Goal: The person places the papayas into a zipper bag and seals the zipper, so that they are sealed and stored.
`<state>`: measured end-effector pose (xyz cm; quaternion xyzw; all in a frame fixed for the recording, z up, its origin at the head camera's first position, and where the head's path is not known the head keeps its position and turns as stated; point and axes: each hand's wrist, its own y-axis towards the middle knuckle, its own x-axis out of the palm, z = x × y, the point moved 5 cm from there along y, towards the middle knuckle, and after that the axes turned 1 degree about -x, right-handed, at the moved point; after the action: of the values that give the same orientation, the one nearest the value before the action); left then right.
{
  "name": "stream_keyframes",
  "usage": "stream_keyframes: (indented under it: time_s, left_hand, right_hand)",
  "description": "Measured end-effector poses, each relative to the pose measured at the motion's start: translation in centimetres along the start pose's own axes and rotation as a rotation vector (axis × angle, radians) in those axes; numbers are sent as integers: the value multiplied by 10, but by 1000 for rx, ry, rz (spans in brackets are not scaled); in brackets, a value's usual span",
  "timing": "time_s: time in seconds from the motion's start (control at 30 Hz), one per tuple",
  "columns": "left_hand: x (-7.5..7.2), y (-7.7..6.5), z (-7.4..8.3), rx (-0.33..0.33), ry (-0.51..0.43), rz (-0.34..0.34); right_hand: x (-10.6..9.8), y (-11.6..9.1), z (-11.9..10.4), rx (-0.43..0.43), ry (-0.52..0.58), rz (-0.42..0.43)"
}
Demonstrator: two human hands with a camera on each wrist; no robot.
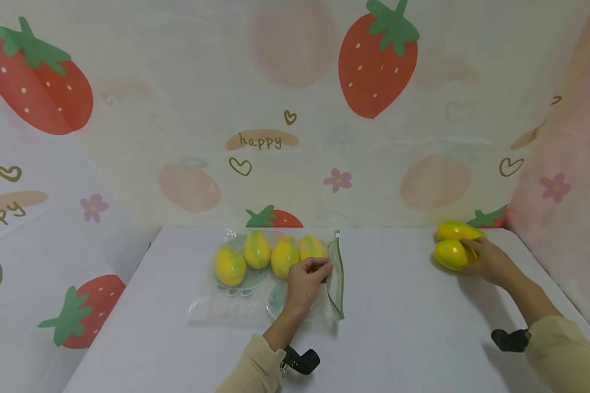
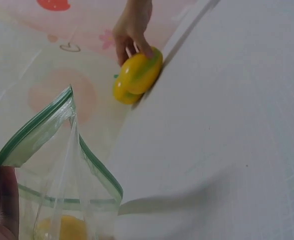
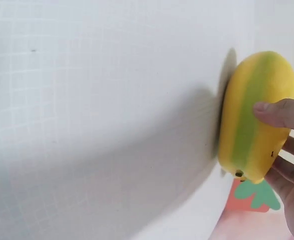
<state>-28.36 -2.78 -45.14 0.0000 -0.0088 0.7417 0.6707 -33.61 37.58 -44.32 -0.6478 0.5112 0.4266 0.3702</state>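
A clear zip bag (image 1: 206, 305) with a green seal lies on the table, its mouth gaping to the right. Several yellow papayas (image 1: 230, 266) with green streaks are inside it. My left hand (image 1: 305, 286) pinches the bag's upper edge by the seal; the left wrist view shows the fingers (image 2: 6, 200) on the green strip (image 2: 36, 122). At the far right, my right hand (image 1: 491, 262) grips a papaya (image 1: 452, 255), thumb (image 3: 274, 112) on its green stripe and the other fingers partly hidden behind it. Another papaya (image 1: 454, 231) lies just behind, close against the held one.
The white tabletop (image 1: 388, 305) stretches between the bag and the two papayas. A fruit-printed cloth (image 1: 295, 180) hangs along the table's back edge, with more cloth at both sides. Black wrist cameras (image 1: 302, 360) are strapped to both wrists.
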Motion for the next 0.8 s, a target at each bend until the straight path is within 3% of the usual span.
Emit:
stream_keyframes:
  time_s: [0.23, 0.57, 0.8]
  left_hand:
    - [0, 0, 0, -9, 1, 1]
    - [0, 0, -1, -11, 1, 5]
    - [0, 2, -1, -14, -1, 3]
  right_hand:
    - [0, -3, -2, -47, -12, 55]
    - [1, -8, 0, -19, 42, 81]
    - [-3, -11, -11, -42, 82, 97]
